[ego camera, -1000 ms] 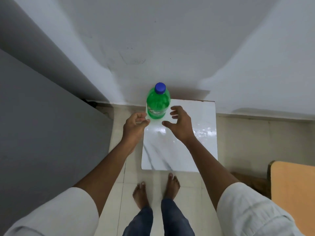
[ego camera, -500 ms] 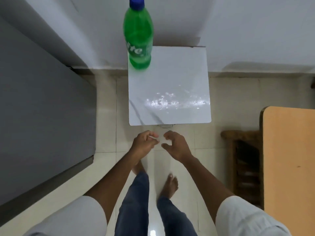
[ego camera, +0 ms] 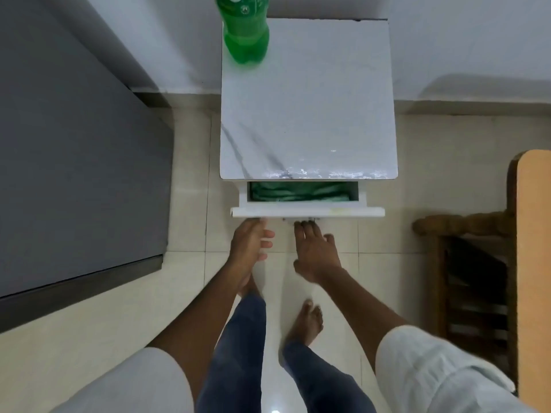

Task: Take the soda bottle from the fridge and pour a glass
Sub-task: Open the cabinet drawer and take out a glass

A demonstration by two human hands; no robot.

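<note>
- Soda bottle (ego camera: 245, 34): green, upright at the far left corner of the white marble-patterned desk (ego camera: 310, 99); its cap and neck are cut off by the top of the view. It stands free, touched by neither hand.
- Drawer (ego camera: 307, 211): set under the desk's near edge and pulled partly out; a green folded material (ego camera: 298, 192) lies inside. No glass can be made out in the visible part of the drawer.
- Left hand (ego camera: 249, 242): at the left part of the drawer front, fingertips at or just under its lower edge. Its grip is loosely spread and holds nothing.
- Right hand (ego camera: 316, 248): fingers extended and close together, tips reaching the handle area beneath the middle of the drawer front. Whether they are hooked on a handle cannot be told; the hand carries no object.
- Surroundings: a dark grey appliance (ego camera: 74, 162), probably the fridge, stands to the left with its door shut; a wooden chair (ego camera: 474, 263) and an orange tabletop (ego camera: 536, 263) sit to the right.
- Progress, as a judgement: step 1 of 2 looks complete, since the bottle is out and set down. Step 2 is not begun: no glass is in view, the bottle is unopened as far as can be seen, and the drawer work suggests a search for a glass.
</note>
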